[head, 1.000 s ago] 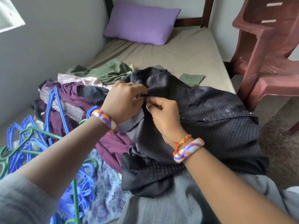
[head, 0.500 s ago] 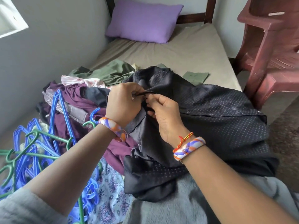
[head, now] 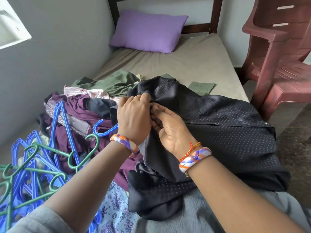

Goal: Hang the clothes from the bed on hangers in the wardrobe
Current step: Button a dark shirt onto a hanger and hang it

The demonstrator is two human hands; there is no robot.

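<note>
Head view, looking down at a bed (head: 198, 64) with a beige sheet. Left hand (head: 133, 119) and right hand (head: 170, 130) are together at mid-frame, fingertips nearly touching, both pinching a fold of the dark dotted shirt (head: 227, 132). Fingers of both hands are curled onto the fabric; what exactly sits between them is too small to tell. The shirt is spread over the near right part of the bed, its near end bunched just beside the person's lap. Each wrist has an orange-purple bangle (head: 125, 144); the right wrist also has a red-yellow thread.

Left of the shirt lies a clothes pile (head: 75, 115): purple garment, grey patterned piece, pink-white piece, with a green garment (head: 111, 83) on the far side. A small folded green piece (head: 202, 87) lies far right of the shirt. A blue hanger (head: 58, 116) leans on the pile, and a tangle of blue and green hangers (head: 32, 169) fills the near left. A floral cloth (head: 114, 207) lies near, between the arms. Purple pillow (head: 148, 31) at the far end of the bed. Red plastic chair (head: 282, 56) stands at the far right, beside the bed.
</note>
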